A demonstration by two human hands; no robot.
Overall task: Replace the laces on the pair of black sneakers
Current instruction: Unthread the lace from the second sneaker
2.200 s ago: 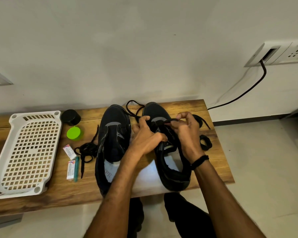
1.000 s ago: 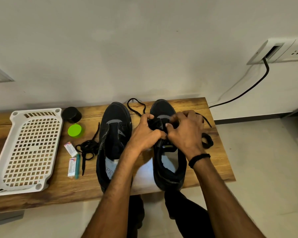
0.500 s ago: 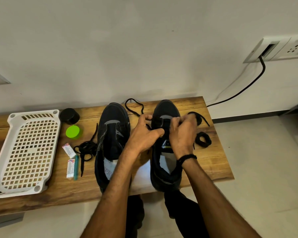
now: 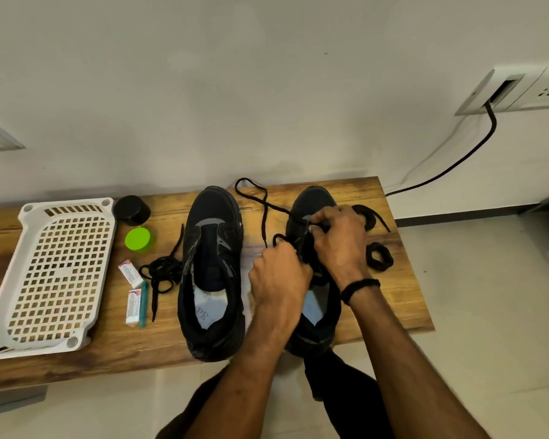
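The black sneakers [image 4: 211, 274] stand right of the white tray [image 4: 29, 340]. At the one farther from the tray, the left hand [image 4: 279, 274] grips the black lace [image 4: 264, 217] and the right hand [image 4: 339, 242] pinches it.

Head camera faces down, apparently near bench [image 4: 124, 350].

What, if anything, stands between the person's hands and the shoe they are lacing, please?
Nothing visible does. Both hands are at the shoe: the left hand grips the lace, and the right hand pinches it over the shoe's front. The other shoe stands apart on the left.
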